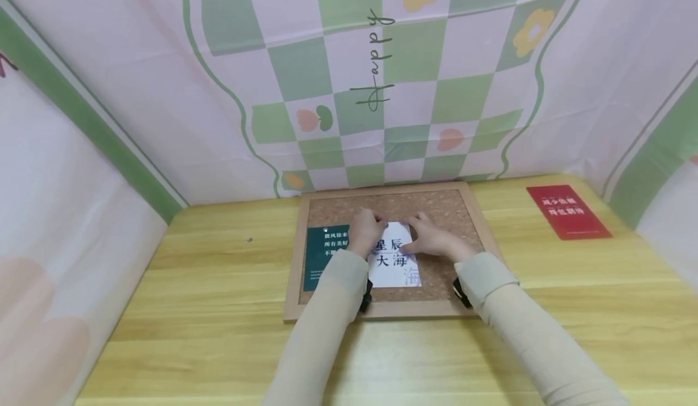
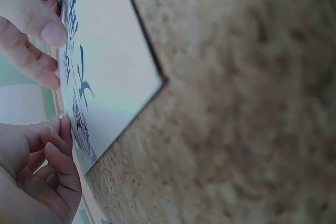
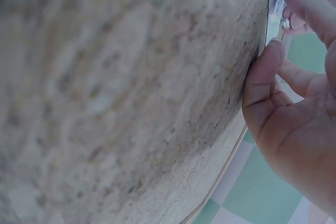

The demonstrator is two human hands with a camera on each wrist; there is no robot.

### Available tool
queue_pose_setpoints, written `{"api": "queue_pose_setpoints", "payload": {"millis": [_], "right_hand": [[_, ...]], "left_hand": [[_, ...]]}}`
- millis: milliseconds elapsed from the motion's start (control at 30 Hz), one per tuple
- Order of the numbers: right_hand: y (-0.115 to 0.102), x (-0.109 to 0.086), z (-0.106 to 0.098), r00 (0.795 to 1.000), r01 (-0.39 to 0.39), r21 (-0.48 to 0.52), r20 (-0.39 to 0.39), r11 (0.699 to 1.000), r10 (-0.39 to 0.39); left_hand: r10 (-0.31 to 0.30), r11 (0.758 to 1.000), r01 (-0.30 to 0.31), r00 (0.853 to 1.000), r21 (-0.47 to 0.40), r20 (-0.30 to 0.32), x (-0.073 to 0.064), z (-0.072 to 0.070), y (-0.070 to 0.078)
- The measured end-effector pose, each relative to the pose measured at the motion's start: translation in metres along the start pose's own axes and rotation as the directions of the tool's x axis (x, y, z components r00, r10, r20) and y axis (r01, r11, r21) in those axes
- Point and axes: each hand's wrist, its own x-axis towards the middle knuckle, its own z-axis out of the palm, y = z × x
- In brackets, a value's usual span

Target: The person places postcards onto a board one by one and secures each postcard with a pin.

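Note:
A white card point(image 1: 394, 272) with dark Chinese characters lies on the framed corkboard point(image 1: 442, 279). At its upper left, my left hand point(image 1: 364, 231) pinches a small white pushpin point(image 3: 286, 23) between thumb and finger. In the left wrist view the left hand point(image 2: 44, 174) is by the card's top edge, its fingers bent together. My right hand point(image 1: 436, 236) rests over the card's upper right, thumb on the card and other fingers spread by its top edge. Left of the white card is a dark green card point(image 1: 316, 266), partly hidden by my left arm, with a pin point(image 1: 325, 229) at its top.
A red card point(image 1: 569, 212) lies on the wooden table point(image 1: 218, 309) to the right of the board. To the left sits a tiny pin-like object point(image 1: 249, 239). A patterned cloth point(image 1: 360, 60) hangs behind the board, with cloth walls on both sides.

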Motion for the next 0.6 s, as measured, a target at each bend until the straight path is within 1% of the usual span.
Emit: {"api": "queue_pose_setpoints", "payload": {"millis": [267,467,600], "right_hand": [[0.0002,0.0003,0.0005,1.0,0.003,-0.005,-0.003,1.0,-0.003],[-0.0002,-0.0004,0.0006,1.0,-0.004,-0.002,-0.001,1.0,0.004],[-0.0001,-0.0004,0.0007,1.0,-0.01,-0.001,0.002,1.0,0.01]], "left_hand": [[-0.017,1.0,0.017,1.0,-0.005,0.003,0.0022,0.0015,-0.0005],[-0.053,0.994,0.053,0.999,-0.091,0.003,0.003,0.0022,-0.0023],[-0.059,0.987,0.057,0.998,-0.152,-0.006,0.0036,0.0018,-0.0048]]}}
